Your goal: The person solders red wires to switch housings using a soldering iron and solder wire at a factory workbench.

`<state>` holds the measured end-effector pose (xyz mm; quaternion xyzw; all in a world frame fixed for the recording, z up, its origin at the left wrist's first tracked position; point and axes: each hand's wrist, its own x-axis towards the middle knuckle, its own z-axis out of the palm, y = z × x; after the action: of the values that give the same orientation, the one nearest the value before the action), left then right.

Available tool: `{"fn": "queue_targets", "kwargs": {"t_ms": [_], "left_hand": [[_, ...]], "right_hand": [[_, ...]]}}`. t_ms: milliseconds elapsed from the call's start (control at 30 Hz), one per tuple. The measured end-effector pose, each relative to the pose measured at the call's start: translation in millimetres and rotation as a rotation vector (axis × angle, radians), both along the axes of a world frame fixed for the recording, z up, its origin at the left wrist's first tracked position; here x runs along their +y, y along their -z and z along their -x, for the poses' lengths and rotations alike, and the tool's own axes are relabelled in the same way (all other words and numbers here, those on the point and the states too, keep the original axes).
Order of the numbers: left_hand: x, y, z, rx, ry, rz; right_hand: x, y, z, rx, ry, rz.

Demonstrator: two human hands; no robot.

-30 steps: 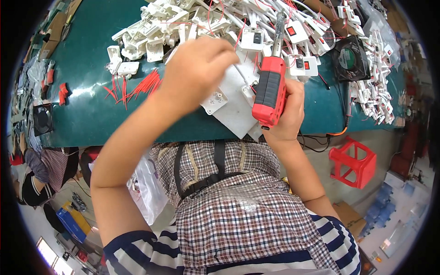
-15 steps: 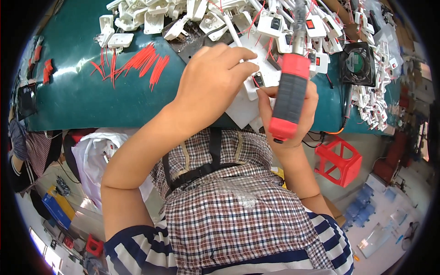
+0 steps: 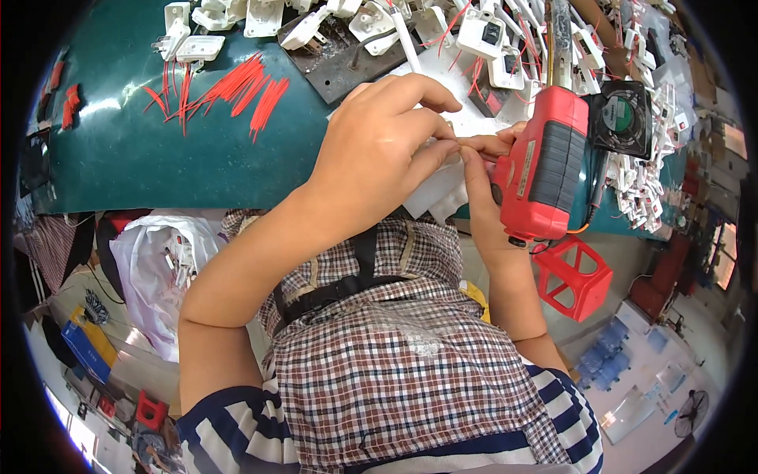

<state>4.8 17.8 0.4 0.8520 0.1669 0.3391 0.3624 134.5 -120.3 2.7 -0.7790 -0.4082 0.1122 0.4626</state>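
My left hand (image 3: 387,138) is bent over a white sheet (image 3: 450,196) at the table's near edge, thumb and fingertips pinched together. Against them press the thumb and forefinger of my right hand (image 3: 487,197). Whatever lies between the fingertips is too small or hidden to make out. A red and black gun-shaped tool with a long metal barrel, like a soldering gun (image 3: 553,162), is held in my right hand, its barrel pointing away from me. Just beyond the hands stand a white plug housing with a black switch (image 3: 491,33) and a white rod (image 3: 406,39).
Cut red wires (image 3: 246,87) lie on the green table (image 3: 103,162) to the left. White plug housings (image 3: 201,49) pile up at the back, beside a dark metal plate (image 3: 335,75). A black fan (image 3: 624,118) stands at right. Below are a red stool (image 3: 575,278) and a white bag (image 3: 150,276).
My right hand and the soldering gun have swung right, the gun turning its side into view. My fingertips have come together. The white housing with a black switch that showed between them is now hidden.
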Motion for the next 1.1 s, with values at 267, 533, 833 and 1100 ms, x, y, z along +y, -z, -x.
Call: {"fn": "queue_targets", "kwargs": {"t_ms": [267,533,833,1100], "left_hand": [[-1,-2,-4,0.01,-0.019,-0.028],[-2,-3,-7,-0.001,-0.014,-0.112],[-1,-4,-7,0.007,-0.025,-0.145],[-2,-4,-7,0.003,-0.019,-0.13]], "right_hand": [[-6,-40,3,-0.094,-0.048,0.084],[-60,-92,2,0.339,0.137,-0.067],[-131,-95,-28,0.085,-0.081,0.285],[-122,-98,-25,0.048,-0.065,0.462]]}}
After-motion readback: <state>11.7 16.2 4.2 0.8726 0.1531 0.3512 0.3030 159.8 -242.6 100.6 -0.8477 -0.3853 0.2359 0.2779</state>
